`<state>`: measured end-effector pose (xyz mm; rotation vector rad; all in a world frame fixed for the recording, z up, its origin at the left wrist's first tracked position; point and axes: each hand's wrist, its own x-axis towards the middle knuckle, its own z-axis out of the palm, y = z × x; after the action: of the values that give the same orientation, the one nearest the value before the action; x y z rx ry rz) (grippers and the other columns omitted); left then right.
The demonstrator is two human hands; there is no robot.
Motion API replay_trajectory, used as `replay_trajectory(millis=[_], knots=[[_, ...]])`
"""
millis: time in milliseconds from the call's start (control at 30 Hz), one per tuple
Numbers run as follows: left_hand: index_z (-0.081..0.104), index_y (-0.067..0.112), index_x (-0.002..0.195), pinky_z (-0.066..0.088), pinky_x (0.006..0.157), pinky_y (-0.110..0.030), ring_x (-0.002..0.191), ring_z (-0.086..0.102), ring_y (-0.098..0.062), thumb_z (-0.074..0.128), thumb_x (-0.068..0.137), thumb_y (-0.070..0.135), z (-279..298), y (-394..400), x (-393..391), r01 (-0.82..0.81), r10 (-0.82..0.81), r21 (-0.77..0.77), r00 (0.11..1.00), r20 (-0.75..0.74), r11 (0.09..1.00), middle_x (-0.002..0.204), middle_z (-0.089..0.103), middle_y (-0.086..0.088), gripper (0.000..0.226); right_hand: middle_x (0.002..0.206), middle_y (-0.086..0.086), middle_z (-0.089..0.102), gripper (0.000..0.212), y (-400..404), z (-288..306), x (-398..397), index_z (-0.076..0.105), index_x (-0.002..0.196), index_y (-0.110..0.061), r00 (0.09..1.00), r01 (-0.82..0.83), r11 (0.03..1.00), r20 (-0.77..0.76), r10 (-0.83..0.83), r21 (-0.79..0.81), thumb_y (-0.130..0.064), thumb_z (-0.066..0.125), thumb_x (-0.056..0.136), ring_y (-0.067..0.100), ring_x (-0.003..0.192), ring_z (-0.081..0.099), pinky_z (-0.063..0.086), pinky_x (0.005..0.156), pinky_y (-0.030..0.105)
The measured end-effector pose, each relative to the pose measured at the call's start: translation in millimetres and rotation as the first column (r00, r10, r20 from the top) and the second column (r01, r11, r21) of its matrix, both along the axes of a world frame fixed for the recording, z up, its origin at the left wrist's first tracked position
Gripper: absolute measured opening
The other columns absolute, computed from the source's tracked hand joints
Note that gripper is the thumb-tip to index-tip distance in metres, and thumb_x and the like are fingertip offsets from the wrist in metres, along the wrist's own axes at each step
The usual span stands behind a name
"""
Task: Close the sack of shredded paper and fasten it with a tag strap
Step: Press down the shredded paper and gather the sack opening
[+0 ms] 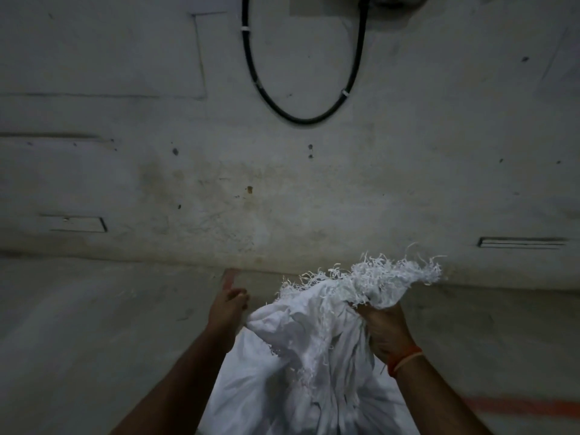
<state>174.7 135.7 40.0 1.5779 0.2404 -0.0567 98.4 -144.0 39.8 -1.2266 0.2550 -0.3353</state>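
The white sack (301, 372) is stood on the floor before the grey wall (282, 183). Its gathered, frayed mouth (386, 277) is gripped in the curled right hand (384, 332). The sack's left edge is met by the left hand (227, 309), fingers curled; whether cloth is pinched cannot be told. Bare floor (94, 324) is seen left of the sack.

A stained grey concrete wall (314, 189) stands ahead, with a black cable (295, 119) hanging on it in a loop. Below lies a dusty concrete floor (94, 324) with a faded red painted line (518, 405).
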Motion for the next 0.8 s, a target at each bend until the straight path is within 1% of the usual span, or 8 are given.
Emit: replay_trajectory(millis=[67,167,300,367,500,600,667,800], knots=[[0.066,0.000,0.113,0.046,0.063,-0.029,0.077,0.061,-0.023,0.054,0.098,0.010,-19,9,-6,0.036,-0.057,-0.094,0.971,-0.231,0.995,0.087,0.065,-0.010,0.022,0.118,0.016,0.073,0.041,0,-1,-1,0.067,0.119,-0.001,0.999,0.024,1.000,-0.025,-0.024,0.008,0.005,0.077,0.079,0.030,0.109,0.071,0.053,0.099,0.051],[0.065,0.002,0.119,0.047,0.078,-0.037,0.088,0.064,-0.029,0.053,0.097,0.028,-40,7,-22,0.129,-0.254,-0.292,0.857,-0.448,0.948,0.101,0.068,-0.016,0.035,0.112,0.020,0.074,0.032,-1,-5,-1,0.070,0.107,-0.005,0.998,0.006,0.999,-0.057,-0.004,0.041,0.005,0.078,0.078,0.033,0.104,0.073,0.054,0.097,0.049],[0.060,-0.003,0.127,0.053,0.083,-0.043,0.092,0.064,-0.032,0.080,0.074,0.031,-38,-16,-33,0.266,-0.482,-0.584,0.840,-0.250,0.767,0.109,0.064,-0.021,0.066,0.113,0.024,0.073,0.043,-1,-8,0,0.068,0.114,0.000,0.998,0.014,0.998,-0.063,-0.011,0.056,0.003,0.082,0.073,0.037,0.105,0.071,0.053,0.097,0.057],[0.067,-0.001,0.117,0.057,0.082,-0.039,0.091,0.070,-0.029,0.069,0.088,0.031,-29,-24,-32,0.412,-0.581,-0.675,0.814,-0.031,0.613,0.104,0.070,-0.020,0.043,0.113,0.024,0.073,0.044,-2,-10,-1,0.069,0.111,-0.004,0.998,0.034,0.998,-0.059,-0.030,0.062,-0.002,0.086,0.070,0.037,0.105,0.071,0.054,0.095,0.055],[0.069,-0.004,0.113,0.052,0.078,-0.034,0.086,0.066,-0.027,0.072,0.090,0.031,-28,-16,-11,0.356,-0.438,-0.361,0.882,-0.176,0.862,0.091,0.066,-0.020,0.042,0.118,0.021,0.072,0.078,-8,-11,-7,0.067,0.117,0.000,0.999,0.050,0.998,-0.016,-0.050,0.025,-0.026,0.098,0.050,0.037,0.109,0.070,0.052,0.097,0.058],[0.078,0.001,0.086,0.053,0.067,-0.026,0.075,0.067,-0.020,0.072,0.090,0.019,0,0,-3,0.404,-0.417,-0.105,0.895,-0.161,0.909,0.088,0.070,-0.020,0.019,0.111,0.021,0.074,0.040,-12,-8,-11,0.069,0.111,0.002,0.999,0.037,0.999,-0.030,-0.036,0.016,0.002,0.082,0.073,0.035,0.103,0.072,0.054,0.094,0.052],[0.074,-0.003,0.099,0.051,0.076,-0.028,0.086,0.068,-0.019,0.071,0.089,0.016,24,9,-3,0.374,-0.358,0.150,0.926,-0.120,0.915,0.109,0.073,-0.019,0.022,0.110,0.025,0.073,0.036,-14,-11,-13,0.066,0.114,0.007,0.997,0.034,0.999,-0.069,-0.031,0.033,0.009,0.074,0.079,0.039,0.103,0.071,0.055,0.094,0.054],[0.074,0.004,0.077,0.040,0.045,-0.016,0.041,0.053,-0.006,0.082,0.077,0.016,58,32,10,0.089,-0.146,0.486,0.986,0.081,0.869,0.049,0.063,-0.001,0.014,0.117,0.028,0.069,0.052,-15,-15,-16,0.059,0.125,0.007,0.993,0.056,0.998,-0.107,-0.055,0.009,0.009,0.077,0.076,0.043,0.110,0.068,0.054,0.093,0.060]])
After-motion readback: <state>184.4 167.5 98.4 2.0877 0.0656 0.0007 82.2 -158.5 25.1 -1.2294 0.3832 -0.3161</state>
